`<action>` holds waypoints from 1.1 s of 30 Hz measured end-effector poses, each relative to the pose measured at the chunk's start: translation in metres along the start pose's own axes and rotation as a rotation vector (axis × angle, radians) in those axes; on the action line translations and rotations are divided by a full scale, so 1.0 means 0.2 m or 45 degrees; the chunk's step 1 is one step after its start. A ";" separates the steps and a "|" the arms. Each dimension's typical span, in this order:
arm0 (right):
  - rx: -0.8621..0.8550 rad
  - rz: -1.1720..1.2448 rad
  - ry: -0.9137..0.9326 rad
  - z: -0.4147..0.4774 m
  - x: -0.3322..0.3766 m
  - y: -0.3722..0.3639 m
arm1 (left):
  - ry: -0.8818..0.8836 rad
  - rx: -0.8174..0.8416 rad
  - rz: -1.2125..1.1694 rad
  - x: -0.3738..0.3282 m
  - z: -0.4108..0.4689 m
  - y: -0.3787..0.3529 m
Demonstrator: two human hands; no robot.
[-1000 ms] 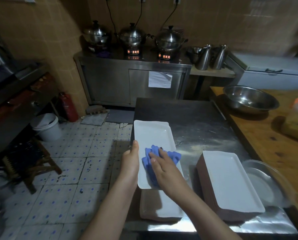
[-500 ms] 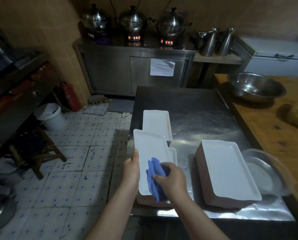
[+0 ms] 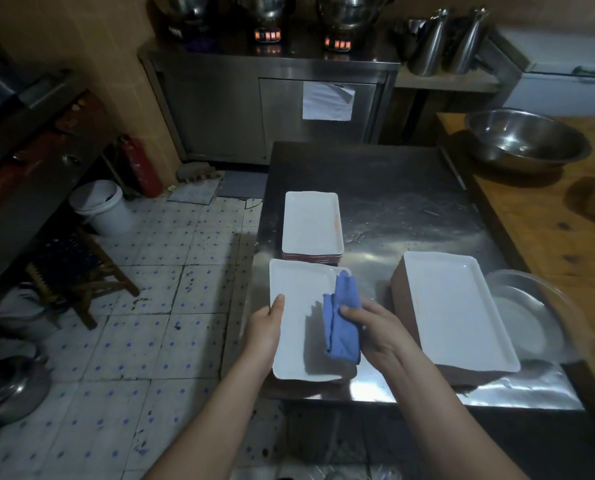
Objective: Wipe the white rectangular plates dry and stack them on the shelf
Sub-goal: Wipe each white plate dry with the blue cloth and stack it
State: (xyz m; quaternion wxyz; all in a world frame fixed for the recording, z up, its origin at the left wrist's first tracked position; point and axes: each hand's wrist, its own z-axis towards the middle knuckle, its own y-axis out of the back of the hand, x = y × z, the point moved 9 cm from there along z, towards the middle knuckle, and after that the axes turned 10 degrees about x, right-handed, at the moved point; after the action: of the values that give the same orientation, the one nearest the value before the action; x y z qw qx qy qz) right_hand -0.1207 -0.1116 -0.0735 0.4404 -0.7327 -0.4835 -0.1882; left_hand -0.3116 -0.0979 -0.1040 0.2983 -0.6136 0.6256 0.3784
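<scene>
My left hand (image 3: 267, 327) grips the left edge of a white rectangular plate (image 3: 297, 306), thumb on its top face, holding it over the near left part of the steel table (image 3: 410, 209). My right hand (image 3: 375, 329) holds a blue cloth (image 3: 342, 323) against the plate's right side. A plate's corner shows just under the held one. Beyond it stands a short stack of white plates (image 3: 311, 223). A taller stack of white plates (image 3: 455, 306) with brown sides stands to the right.
A clear glass dish (image 3: 531, 317) sits right of the tall stack. On the wooden counter (image 3: 531, 216) at the right stands a steel bowl (image 3: 524, 140). A white bucket (image 3: 98, 206), a wooden stool (image 3: 77, 271) and a red extinguisher (image 3: 140, 164) stand on the tiled floor at the left.
The view tilted downward. The cloth moved from the plate's near middle to its right edge. The plate sank lower over the near pile, and the far stack came into sight.
</scene>
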 end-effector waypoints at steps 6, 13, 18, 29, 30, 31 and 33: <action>0.004 -0.003 0.037 0.04 0.04 -0.01 | -0.117 -0.178 0.609 -0.10 0.05 0.08; 0.028 0.034 0.022 0.08 0.03 -0.04 | -0.152 -0.163 0.753 -0.10 0.15 0.09; 0.103 0.084 -0.050 0.13 0.00 -0.09 | -0.160 0.015 0.811 -0.06 0.23 0.01; -0.059 -0.167 -0.063 0.23 -0.03 -0.05 | -0.179 0.124 0.859 -0.02 0.31 -0.03; -0.070 -0.168 -0.060 0.24 -0.03 -0.05 | -0.183 0.119 0.832 -0.03 0.32 -0.02; -0.078 -0.165 -0.053 0.24 -0.02 -0.05 | -0.183 0.110 0.787 -0.04 0.33 -0.02; -0.088 -0.162 -0.027 0.26 0.00 -0.04 | -0.178 0.080 0.672 -0.07 0.36 0.01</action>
State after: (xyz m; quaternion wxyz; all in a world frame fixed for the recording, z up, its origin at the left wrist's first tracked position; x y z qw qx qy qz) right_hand -0.1360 -0.0677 -0.0985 0.3970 -0.7172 -0.5269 -0.2245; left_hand -0.3192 -0.0289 -0.1306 0.2508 -0.3921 0.7531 0.4650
